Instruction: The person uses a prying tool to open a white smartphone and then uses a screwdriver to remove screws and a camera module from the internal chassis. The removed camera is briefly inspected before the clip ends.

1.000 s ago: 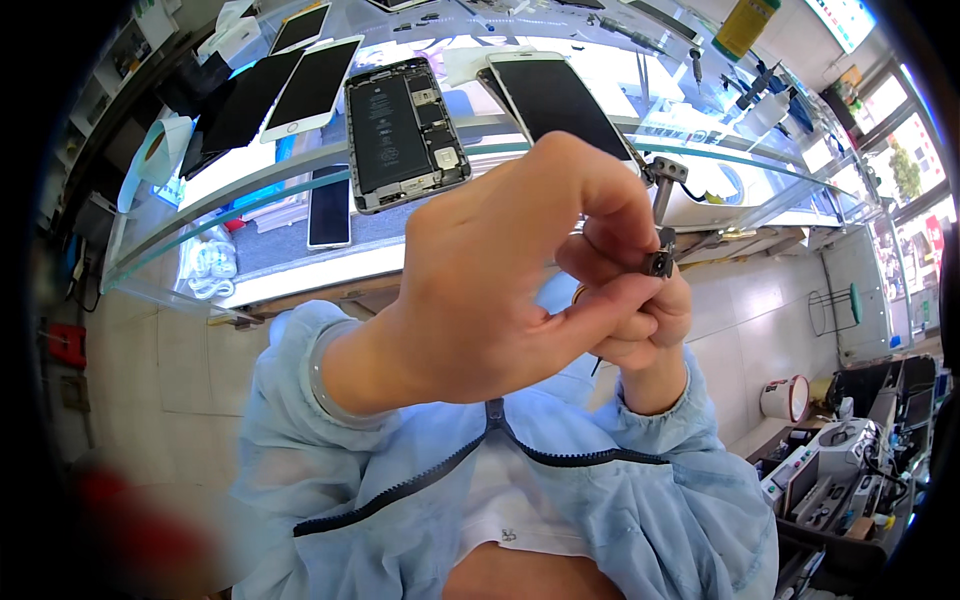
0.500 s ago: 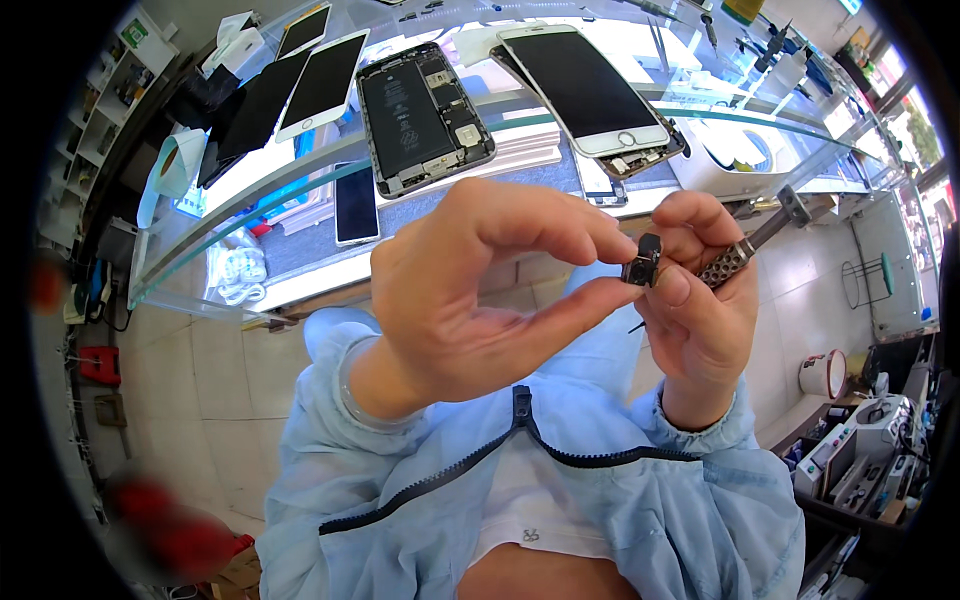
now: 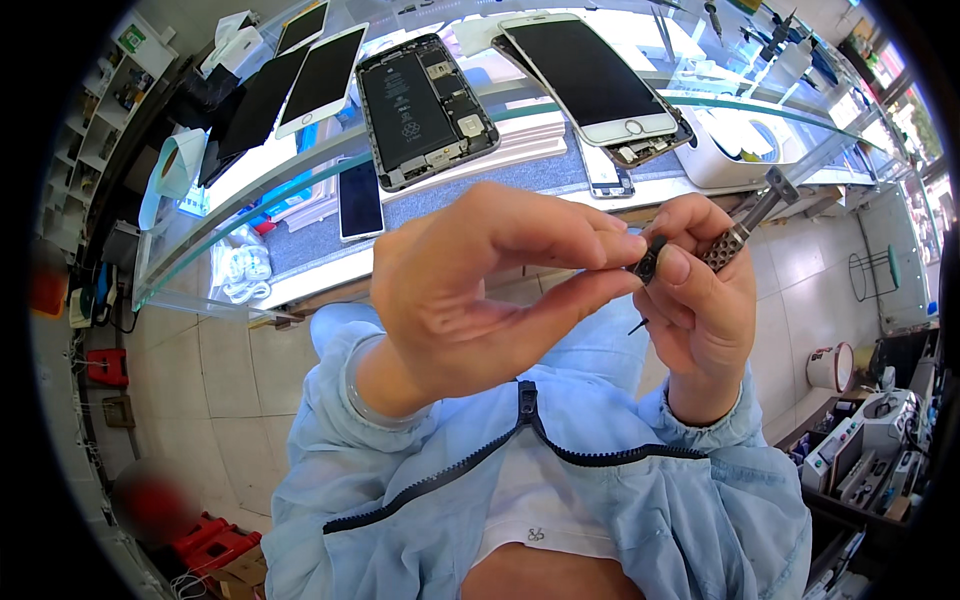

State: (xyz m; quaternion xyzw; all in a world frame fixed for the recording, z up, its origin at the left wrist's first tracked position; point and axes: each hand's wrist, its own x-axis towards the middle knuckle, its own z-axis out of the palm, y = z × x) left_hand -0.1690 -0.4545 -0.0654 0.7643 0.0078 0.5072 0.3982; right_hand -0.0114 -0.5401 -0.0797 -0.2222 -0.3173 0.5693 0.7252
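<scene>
A small black part (image 3: 649, 260), which looks like a phone camera module, is held up before my chest between both hands. My left hand (image 3: 470, 290) pinches its left side with thumb and fingertips. My right hand (image 3: 708, 310) has its thumb and index finger against the other side. Lying through the right hand is a screwdriver (image 3: 728, 245) with a perforated metal handle; its thin dark tip pokes out below the fingers. On the glass counter beyond, an opened phone (image 3: 410, 115) shows its black battery and inner boards. Right of it, a white-framed phone screen (image 3: 592, 80) rests on another phone body.
The glass counter's edge (image 3: 330, 175) runs just beyond my hands. More phones lie at its left, including a white one (image 3: 322, 80). A white tub-shaped container (image 3: 735, 150) stands on the lower shelf. Boxed equipment (image 3: 862, 445) sits at the lower right, a red case (image 3: 215, 540) at lower left.
The black part has turned between my fingertips, and my left fingers have drawn closer together around it. The screwdriver's upper end has swung slightly upward and left.
</scene>
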